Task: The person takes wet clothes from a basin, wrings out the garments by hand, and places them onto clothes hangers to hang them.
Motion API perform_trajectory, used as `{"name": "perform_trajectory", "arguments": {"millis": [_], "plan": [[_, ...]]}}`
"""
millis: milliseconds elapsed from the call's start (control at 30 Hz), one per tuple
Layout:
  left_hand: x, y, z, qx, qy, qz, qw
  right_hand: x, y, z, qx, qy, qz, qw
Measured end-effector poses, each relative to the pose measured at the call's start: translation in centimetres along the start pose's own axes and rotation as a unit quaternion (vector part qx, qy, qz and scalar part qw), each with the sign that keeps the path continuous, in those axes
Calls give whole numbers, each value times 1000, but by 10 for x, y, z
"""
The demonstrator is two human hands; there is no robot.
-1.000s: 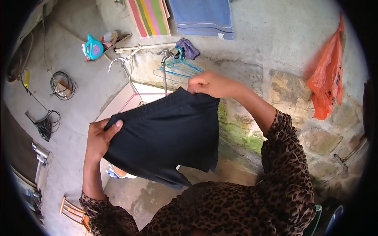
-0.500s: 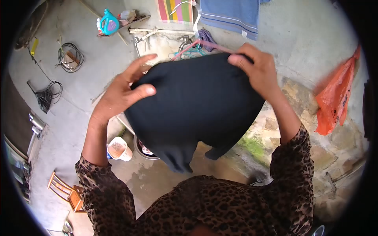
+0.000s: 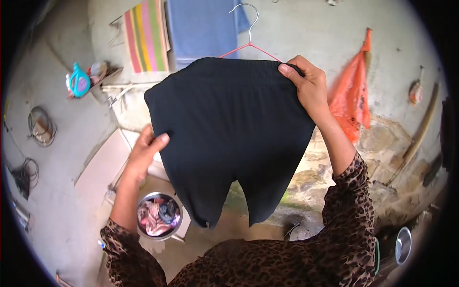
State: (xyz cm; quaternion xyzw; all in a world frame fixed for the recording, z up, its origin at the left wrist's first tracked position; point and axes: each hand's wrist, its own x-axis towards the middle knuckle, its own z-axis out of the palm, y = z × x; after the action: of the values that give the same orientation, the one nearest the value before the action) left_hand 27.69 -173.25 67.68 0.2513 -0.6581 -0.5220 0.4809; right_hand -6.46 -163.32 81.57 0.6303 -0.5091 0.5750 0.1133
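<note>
Black shorts (image 3: 229,124) with a gathered waistband hang spread out in front of me on a pink hanger (image 3: 250,44) with a bare metal hook. My right hand (image 3: 308,83) grips the waistband's right corner, thumb in front and fingers behind. Beside the left edge of the shorts, below the waistband, is my left hand (image 3: 143,155). Its thumb is apart from the fingers and its tip overlaps the cloth edge; the fingertips are partly hidden.
A metal basin (image 3: 160,235) of wet-looking clothes stands below left. A striped towel (image 3: 146,38) and a blue towel (image 3: 203,31) hang on the wall ahead. An orange plastic bag (image 3: 351,95) hangs at right; a teal detergent bottle (image 3: 79,81) stands on a shelf at left.
My view has swung right and the shorts now hang flatter, with the hanger's hook showing above them. My left hand has moved down from the waistband's left corner; my right hand keeps its grip.
</note>
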Motion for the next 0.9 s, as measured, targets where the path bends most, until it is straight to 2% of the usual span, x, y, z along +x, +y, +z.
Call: {"name": "perform_trajectory", "arguments": {"millis": [100,167,200,233,333,433,533,667,900], "plan": [[4,-44,22,46,-52,-78,995,20,7,-28,-49,43,-36,997],[6,-72,34,26,-118,-122,985,39,16,-45,-82,63,-48,993],[10,-100,36,16,-141,-111,984,47,18,-53,-98,72,-54,991],[10,-115,45,-1,-146,-113,983,55,16,-61,-125,78,-50,988],[12,-130,71,13,-93,-193,977,88,42,-81,-148,85,-52,984],[23,-143,85,-91,-62,-150,982,121,84,-92,-133,84,-34,987],[35,-124,91,-117,-47,-119,985,143,107,-95,-118,73,-13,990],[47,-104,95,-106,-43,-124,986,171,129,-93,-128,60,33,989],[52,-85,102,-131,-5,-119,984,208,162,-83,-111,43,29,992]]}}
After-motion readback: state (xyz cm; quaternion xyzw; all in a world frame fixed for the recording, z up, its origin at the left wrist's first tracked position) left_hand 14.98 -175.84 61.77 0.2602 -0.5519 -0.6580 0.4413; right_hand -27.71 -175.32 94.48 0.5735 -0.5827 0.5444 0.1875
